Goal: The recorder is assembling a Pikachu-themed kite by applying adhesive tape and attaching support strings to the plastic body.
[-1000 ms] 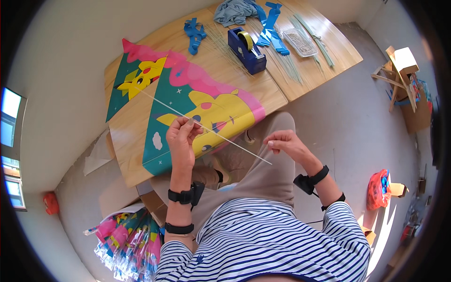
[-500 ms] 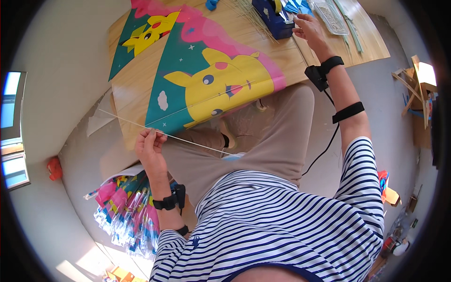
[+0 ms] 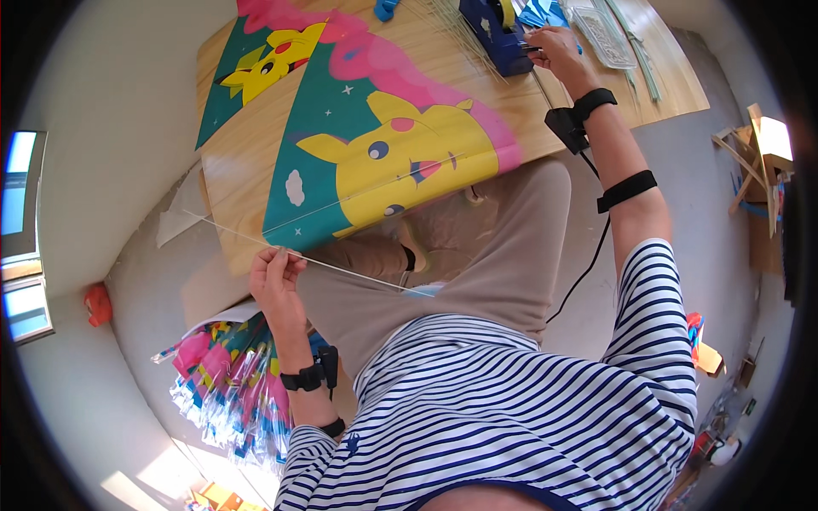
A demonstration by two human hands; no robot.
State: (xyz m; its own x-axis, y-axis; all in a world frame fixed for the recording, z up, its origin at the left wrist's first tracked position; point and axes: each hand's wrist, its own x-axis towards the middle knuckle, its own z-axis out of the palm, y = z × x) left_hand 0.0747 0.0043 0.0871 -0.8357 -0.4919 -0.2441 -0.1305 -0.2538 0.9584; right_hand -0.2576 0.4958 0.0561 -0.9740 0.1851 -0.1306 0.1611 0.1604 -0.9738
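Note:
Pinched between the fingertips of my left hand [image 3: 279,274] is a thin white rod [image 3: 362,274], slanting across my lap. Beside that hand, a triangular printed kite sheet [image 3: 294,162] in teal, pink and yellow lies at the table's near edge, with a pale rod along its lower part. My right hand [image 3: 558,53] reaches to the front of a dark blue tape dispenser [image 3: 500,38]. Its thumb and fingers are closed together there; what is between them is too small to make out.
A second kite sheet [image 3: 230,94] lies on the wooden table [image 3: 234,175]. A clear tray [image 3: 607,43], blue pieces [image 3: 545,13] and thin sticks [image 3: 452,30] sit around the dispenser. Packaged kites [image 3: 226,366] fill a container at my left. A black cable [image 3: 592,264] hangs from my right wrist.
My right hand has shifted slightly left, its fingers closing at the dispenser's front. My left hand has dipped a little with the rod, which now lies just below the sheet's corner.

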